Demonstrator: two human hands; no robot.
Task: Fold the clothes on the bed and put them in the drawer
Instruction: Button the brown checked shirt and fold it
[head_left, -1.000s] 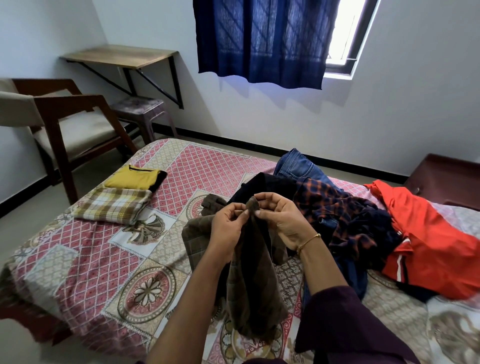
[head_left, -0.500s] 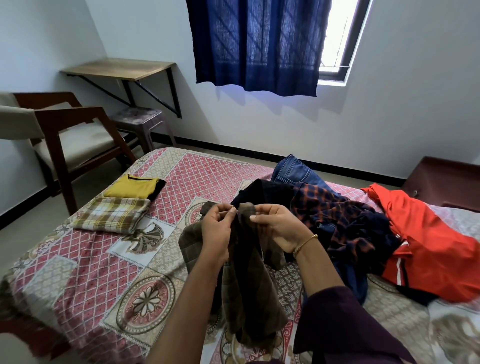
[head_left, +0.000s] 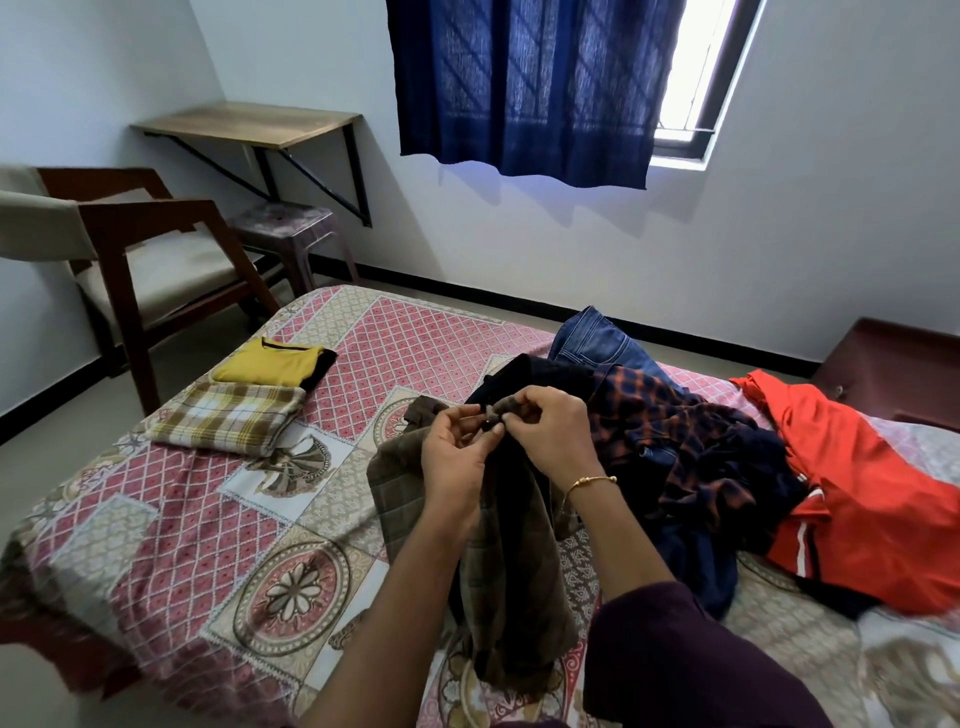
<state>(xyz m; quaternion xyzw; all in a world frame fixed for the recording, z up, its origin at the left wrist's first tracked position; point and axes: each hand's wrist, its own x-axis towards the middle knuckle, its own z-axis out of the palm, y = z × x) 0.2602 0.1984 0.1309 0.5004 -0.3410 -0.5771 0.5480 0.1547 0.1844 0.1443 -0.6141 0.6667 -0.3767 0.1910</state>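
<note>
1. Brown checked cloth, a shirt (head_left: 511, 566), hangs from both hands over the near middle of the bed (head_left: 171, 519), its lower part draping down onto the patterned bedcover.
2. The left hand (head_left: 452, 462) pinches the top edge of the shirt, fingers curled round the fabric.
3. The right hand (head_left: 553, 431), with a gold bangle (head_left: 589, 482) on its wrist, pinches the same top edge just beside the left; the fingertips of the two hands nearly meet.
4. Right of the hands lies an unfolded heap: blue jeans (head_left: 597, 338) at the far side, a dark orange-checked shirt (head_left: 675, 431) in the middle, and an orange-red garment (head_left: 857, 499) at the far right.
5. On the left part of the bed sit two folded pieces, touching: a yellow top (head_left: 270, 361) farther off and a yellow-and-white plaid cloth (head_left: 228, 418) nearer.
6. Beyond the bed on the left stand a wooden armchair (head_left: 135, 249), a stool (head_left: 283, 228) and a wall-mounted table (head_left: 249, 123); a blue curtain (head_left: 524, 88) covers most of the window.
</note>
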